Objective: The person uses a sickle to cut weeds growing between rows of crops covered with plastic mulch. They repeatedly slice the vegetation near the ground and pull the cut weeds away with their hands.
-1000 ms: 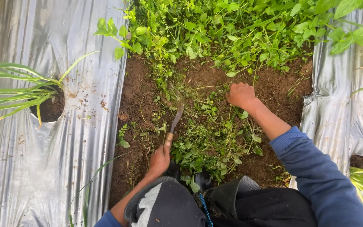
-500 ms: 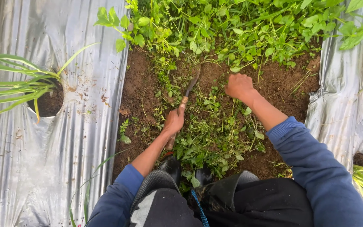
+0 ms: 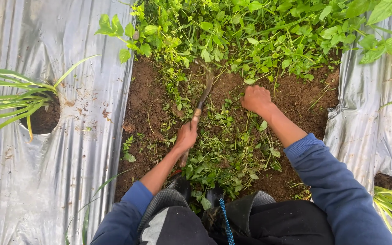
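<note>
Left hand gripping a sickle, right hand fisting loose weeds, silver mulch sheets flanking the soil, leafy weeds crowding beyond.

Bare soil strip at centre left of the frame – open ground, a hand could pass there. Lower centre blocked by a heap of cut weeds, lying between the left hand and the right hand. Upper centre – dense standing weeds wall off the far end. Silver plastic mulch flanks both sides; a grassy plant spreads from its hole at middle left.
</note>
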